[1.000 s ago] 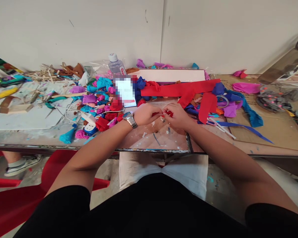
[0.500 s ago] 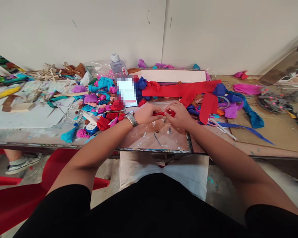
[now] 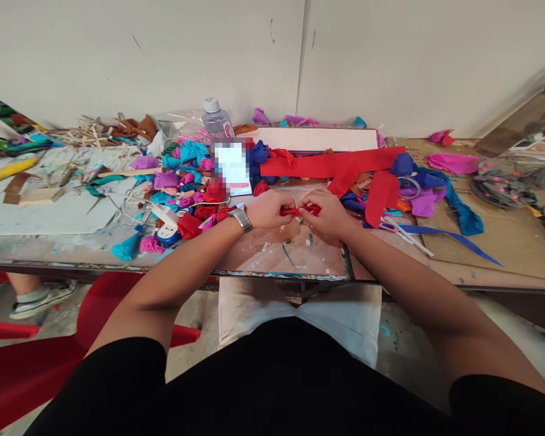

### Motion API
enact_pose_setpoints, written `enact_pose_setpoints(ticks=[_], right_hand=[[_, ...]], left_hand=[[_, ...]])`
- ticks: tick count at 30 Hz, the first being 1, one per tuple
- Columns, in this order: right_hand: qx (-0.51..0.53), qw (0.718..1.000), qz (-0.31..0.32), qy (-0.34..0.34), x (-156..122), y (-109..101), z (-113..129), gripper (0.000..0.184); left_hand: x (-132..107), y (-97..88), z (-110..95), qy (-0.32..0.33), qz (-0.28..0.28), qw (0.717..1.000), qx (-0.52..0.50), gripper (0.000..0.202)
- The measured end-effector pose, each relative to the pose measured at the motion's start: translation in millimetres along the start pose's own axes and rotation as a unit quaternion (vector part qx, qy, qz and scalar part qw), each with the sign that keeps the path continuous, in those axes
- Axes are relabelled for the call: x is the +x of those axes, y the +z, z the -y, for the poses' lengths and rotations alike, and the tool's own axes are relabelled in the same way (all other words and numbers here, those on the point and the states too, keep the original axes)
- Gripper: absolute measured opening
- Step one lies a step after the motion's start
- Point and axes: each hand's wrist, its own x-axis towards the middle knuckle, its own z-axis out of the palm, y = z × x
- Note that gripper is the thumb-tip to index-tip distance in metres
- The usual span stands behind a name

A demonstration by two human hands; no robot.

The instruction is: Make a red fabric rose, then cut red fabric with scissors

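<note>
My left hand (image 3: 269, 209) and my right hand (image 3: 327, 212) meet over the middle of the worktable (image 3: 272, 254). Both are closed on a small twisted piece of red fabric (image 3: 300, 211) stretched between them. A metal watch (image 3: 241, 218) is on my left wrist. Long red fabric strips (image 3: 336, 165) lie just behind my hands. A pile of small rolled fabric pieces (image 3: 181, 181) in pink, purple, blue and red lies left of my left hand.
A water bottle (image 3: 215, 121) stands at the back by the wall. Scissors (image 3: 397, 227) and blue fabric (image 3: 454, 203) lie right of my right hand. A white power strip (image 3: 163, 227) and green-handled pliers (image 3: 100, 184) sit to the left. Another person's shoe (image 3: 36, 300) shows under the table.
My hands have drawn the red piece out a little between them and shifted slightly toward the back. The rest of the table is unchanged.
</note>
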Motion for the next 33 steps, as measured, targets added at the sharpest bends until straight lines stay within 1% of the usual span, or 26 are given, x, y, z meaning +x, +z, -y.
enact_pose_setpoints(ticks=[3, 6, 10, 15, 18, 21, 25, 28, 31, 33], right_hand=[[-0.003, 1.0, -0.006, -0.008, 0, 0, 0, 0.012], [-0.008, 1.0, -0.014, -0.016, 0, 0, -2, 0.013], [-0.01, 1.0, -0.019, -0.02, 0, -1, -2, 0.014], [0.011, 1.0, -0.007, 0.0, 0, -2, 3, 0.013], [0.023, 0.999, -0.012, 0.018, 0, -3, 2, 0.013], [0.011, 1.0, -0.015, 0.001, 0, -4, 0, 0.016], [-0.006, 0.999, -0.001, -0.032, 0, -5, -1, 0.017], [0.008, 0.999, -0.008, -0.031, 1, -5, 0, 0.018], [0.006, 1.0, -0.015, -0.023, 1, -6, -1, 0.021], [-0.002, 1.0, -0.008, -0.025, 1, -7, -2, 0.021]], left_hand=[[-1, -3.3, -4, 0.001, 0.005, 1.0, -0.008, 0.021], [-1, -6.7, -7, 0.002, 0.008, 0.999, -0.044, 0.028], [0, -7.7, -8, 0.006, -0.003, 0.997, -0.077, 0.027], [-1, -4.9, -6, 0.037, -0.009, 0.998, -0.045, 0.027], [-1, -5.1, -5, 0.039, -0.018, 0.999, -0.025, 0.029], [0, -6.5, -2, 0.03, -0.024, 0.999, -0.029, 0.029], [0, -6.9, 3, 0.025, -0.012, 0.999, -0.043, 0.03], [1, -7.0, 6, 0.02, 0.005, 0.997, -0.072, 0.03], [1, -7.7, 8, 0.008, 0.035, 0.992, -0.118, 0.03], [1, -8.2, 8, -0.003, 0.043, 0.99, -0.133, 0.03]])
